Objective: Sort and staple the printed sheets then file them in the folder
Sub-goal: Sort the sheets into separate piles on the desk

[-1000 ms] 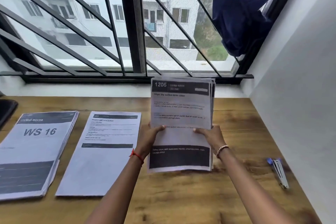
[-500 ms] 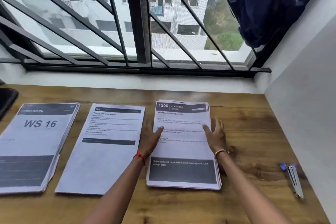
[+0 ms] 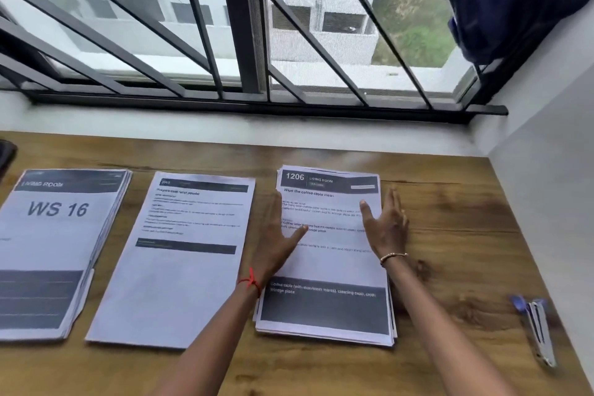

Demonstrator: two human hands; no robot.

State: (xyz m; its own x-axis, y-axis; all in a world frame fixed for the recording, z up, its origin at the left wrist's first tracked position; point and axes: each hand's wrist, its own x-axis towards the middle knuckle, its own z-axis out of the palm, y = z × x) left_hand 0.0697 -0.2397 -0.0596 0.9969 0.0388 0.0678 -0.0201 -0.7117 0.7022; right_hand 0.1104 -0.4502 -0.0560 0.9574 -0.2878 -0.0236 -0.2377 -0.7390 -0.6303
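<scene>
The 1206 stack (image 3: 324, 267), upright before, lies flat; left hand (image 3: 276, 235) and right hand (image 3: 385, 230) flank it, fingers (image 3: 390, 202) straight.

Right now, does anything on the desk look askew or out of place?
The 1206 stack is unevenly squared: lower sheets poke out along its right edge and bottom corner. The left hand and right hand flank it.

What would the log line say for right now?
1206 stack: flat on table | left hand: open, at its left edge | right hand: open, at its right edge | stapler: lying apart, right
</scene>
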